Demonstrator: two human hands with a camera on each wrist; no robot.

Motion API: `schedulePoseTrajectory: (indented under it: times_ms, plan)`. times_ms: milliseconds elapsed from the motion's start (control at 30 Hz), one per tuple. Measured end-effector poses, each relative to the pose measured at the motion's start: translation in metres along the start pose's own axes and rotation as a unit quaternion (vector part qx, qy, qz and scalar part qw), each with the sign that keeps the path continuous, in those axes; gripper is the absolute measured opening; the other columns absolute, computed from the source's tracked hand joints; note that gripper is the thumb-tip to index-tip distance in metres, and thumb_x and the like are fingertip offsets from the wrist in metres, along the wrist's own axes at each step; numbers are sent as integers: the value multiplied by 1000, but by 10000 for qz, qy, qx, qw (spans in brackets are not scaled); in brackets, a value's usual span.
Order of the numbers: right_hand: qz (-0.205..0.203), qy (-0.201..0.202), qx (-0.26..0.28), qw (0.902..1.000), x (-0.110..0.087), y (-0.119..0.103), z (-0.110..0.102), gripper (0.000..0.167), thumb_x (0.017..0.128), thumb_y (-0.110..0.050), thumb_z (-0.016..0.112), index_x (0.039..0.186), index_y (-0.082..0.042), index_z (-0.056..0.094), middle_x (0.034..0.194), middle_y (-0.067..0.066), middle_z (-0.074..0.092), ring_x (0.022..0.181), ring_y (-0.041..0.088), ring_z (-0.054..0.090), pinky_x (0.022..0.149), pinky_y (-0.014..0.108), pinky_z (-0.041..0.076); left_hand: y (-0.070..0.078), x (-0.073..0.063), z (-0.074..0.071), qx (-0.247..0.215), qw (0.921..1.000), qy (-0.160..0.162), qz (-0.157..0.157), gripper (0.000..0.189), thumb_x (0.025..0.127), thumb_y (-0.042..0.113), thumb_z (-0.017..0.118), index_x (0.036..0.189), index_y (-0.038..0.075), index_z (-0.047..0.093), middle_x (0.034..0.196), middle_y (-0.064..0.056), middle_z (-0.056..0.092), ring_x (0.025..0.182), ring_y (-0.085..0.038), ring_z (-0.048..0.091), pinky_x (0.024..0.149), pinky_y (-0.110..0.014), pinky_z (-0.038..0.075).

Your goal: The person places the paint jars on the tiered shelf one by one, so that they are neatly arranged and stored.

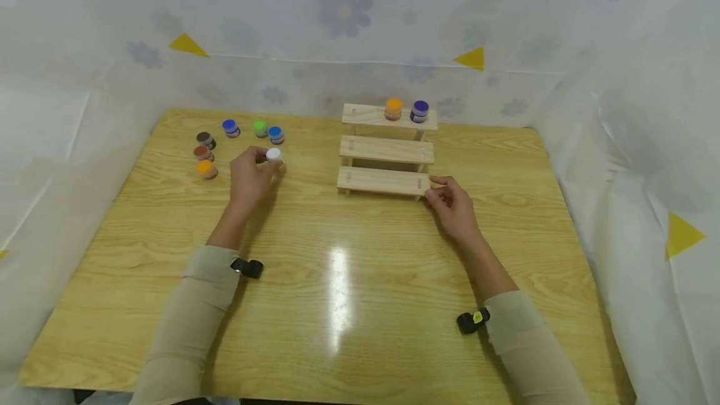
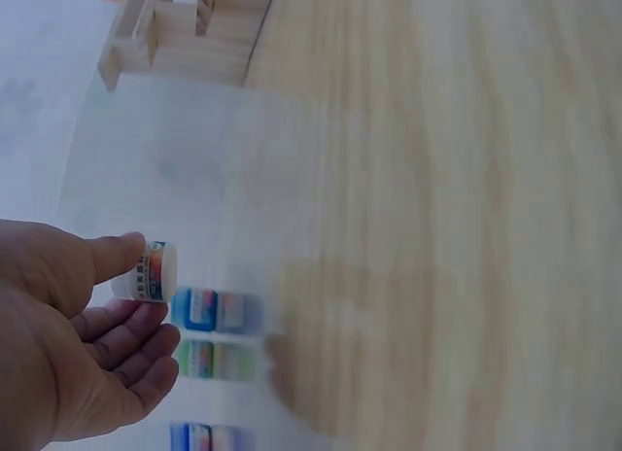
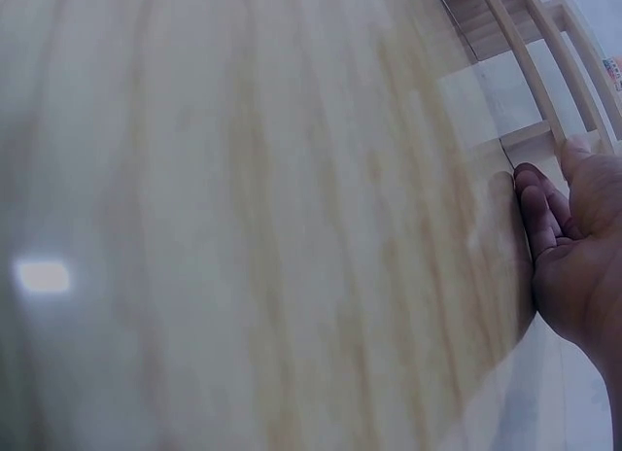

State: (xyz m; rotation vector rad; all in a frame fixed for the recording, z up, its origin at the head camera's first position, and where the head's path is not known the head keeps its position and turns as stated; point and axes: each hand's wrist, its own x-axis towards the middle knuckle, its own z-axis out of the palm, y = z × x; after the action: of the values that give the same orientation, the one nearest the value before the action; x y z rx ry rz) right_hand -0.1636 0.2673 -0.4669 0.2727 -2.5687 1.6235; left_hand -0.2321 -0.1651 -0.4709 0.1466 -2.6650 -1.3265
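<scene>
Left of centre in the head view, my left grip [image 1: 250, 174] is closed on the white jar [image 1: 274, 155]; at lower right of the wooden rack [image 1: 386, 149], my right grip [image 1: 455, 208] pinches its corner. A careless upward sweep could topple the blue jar [image 1: 275, 135] just above. Only the left wrist view shows me the printed label [image 2: 154, 271].

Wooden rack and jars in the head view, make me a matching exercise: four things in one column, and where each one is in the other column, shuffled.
Things:
1. White-lidded jar
2. Purple-lidded jar
3. Green-lidded jar
4. Right hand

Places:
A. Standing on the table
B. At the right end of the bottom shelf
C. Standing on the top shelf
D. Held in the left hand

Right pairs: 1-D, 2-C, 3-A, 4-B.
</scene>
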Motion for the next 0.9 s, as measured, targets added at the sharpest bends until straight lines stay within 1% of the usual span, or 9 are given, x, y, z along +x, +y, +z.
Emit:
schedulePoseTrajectory:
  times_ms: [133,200,400,533,667,733,900]
  plan:
    - [-31,-5,-51,10000,0,0,0,37,106,-1,62,140,12,57,102,36,71,88,53,67,69,13,50,16,0,7,64,9990,-67,431,34,101,22,76,121,-5,69,124,-24,71,121,-41,66,104,-55,53]
    - [-54,-3,-56,10000,0,0,-1,37,106,-1,62,140,12,57,101,36,71,88,53,67,69,13,50,26,0,9,53,9982,-72,587,35,100,23,77,120,-4,69,122,-23,72,119,-40,67,101,-55,54]
    - [-77,41,-26,10000,0,2,0,36,106,-1,62,140,11,58,102,35,72,87,52,66,70,14,50,59,6,14,-85,9965,-161,813,37,99,25,78,122,-3,70,119,-22,72,118,-40,66,99,-53,55]
    - [-66,31,-16,10000,-1,1,0,36,106,-2,62,140,11,58,103,35,71,87,52,65,70,14,50,79,10,23,-133,9948,-122,1005,37,99,27,79,122,-1,71,119,-20,73,116,-38,66,97,-53,55]
    - [40,31,-9,10000,-1,2,0,37,106,-3,63,141,10,58,104,35,71,89,51,66,70,13,50,97,15,33,-165,9926,-43,1201,36,99,29,79,121,1,73,118,-17,74,113,-34,68,95,-50,56]
    - [81,53,-17,10000,0,8,0,38,107,-4,63,141,10,58,104,34,72,90,50,67,70,13,50,105,20,38,-183,9914,-31,1297,36,98,30,79,120,2,73,116,-16,74,112,-33,68,94,-49,57]
    - [126,95,-90,9998,4,31,2,39,108,-10,63,144,4,58,106,31,73,93,48,69,72,12,49,122,33,50,35,9886,-125,1498,36,98,33,79,117,3,74,114,-13,75,108,-30,70,93,-45,58]
